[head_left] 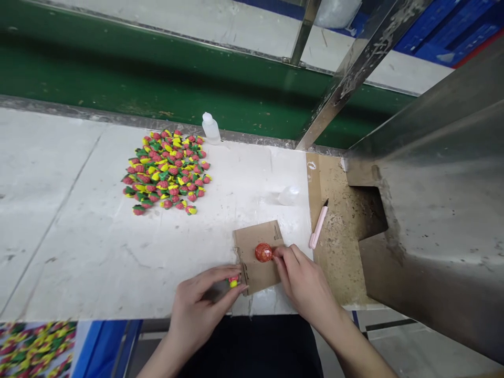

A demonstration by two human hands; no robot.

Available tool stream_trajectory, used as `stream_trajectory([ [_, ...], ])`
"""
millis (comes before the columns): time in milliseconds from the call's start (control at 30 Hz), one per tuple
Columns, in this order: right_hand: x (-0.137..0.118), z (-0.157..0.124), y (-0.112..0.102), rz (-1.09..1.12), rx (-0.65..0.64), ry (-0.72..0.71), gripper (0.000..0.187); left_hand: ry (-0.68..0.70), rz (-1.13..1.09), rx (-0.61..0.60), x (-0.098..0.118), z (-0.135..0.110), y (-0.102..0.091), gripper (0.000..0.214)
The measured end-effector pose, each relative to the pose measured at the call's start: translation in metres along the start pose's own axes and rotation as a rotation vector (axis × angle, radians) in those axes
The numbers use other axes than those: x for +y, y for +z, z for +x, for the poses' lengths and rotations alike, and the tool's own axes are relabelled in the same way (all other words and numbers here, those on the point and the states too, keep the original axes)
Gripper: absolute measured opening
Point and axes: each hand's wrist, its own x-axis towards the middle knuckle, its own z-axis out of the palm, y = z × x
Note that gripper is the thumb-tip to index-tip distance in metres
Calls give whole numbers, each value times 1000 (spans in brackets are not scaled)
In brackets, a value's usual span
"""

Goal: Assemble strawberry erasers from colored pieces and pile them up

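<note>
Clamped in left hand (200,299), a piece (233,282); right hand (305,281), fingertips together beside red patch (263,252) on cardboard (255,234), any tool indiscernible. Light, steady touch should serve best.

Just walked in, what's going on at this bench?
A person's left hand holds a small pink-and-yellow piece beside a brown cardboard square. The right hand pinches at the edge of a round, glossy orange-red spot on the cardboard; any tool in that grip is too small to tell. A cluster of pink, yellow and green pieces lies farther back, near a white plastic bottle.
</note>
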Motion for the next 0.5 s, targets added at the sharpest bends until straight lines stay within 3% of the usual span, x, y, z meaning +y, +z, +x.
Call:
stream_trajectory([
  [200,2,-1,-21,69,28,16,29,-88,-249,18,11,1,-9,24],
  [367,-19,-14,-60,581,71,109,20,-438,-859,-101,28,-7,-10,38],
  [433,-33,-18,-69,715,43,48,21,-521,-1014,-161,34,-12,-7,41],
  [500,-43,-19,-74,757,20,-50,19,-512,-1087,-170,37,-18,-3,37],
])
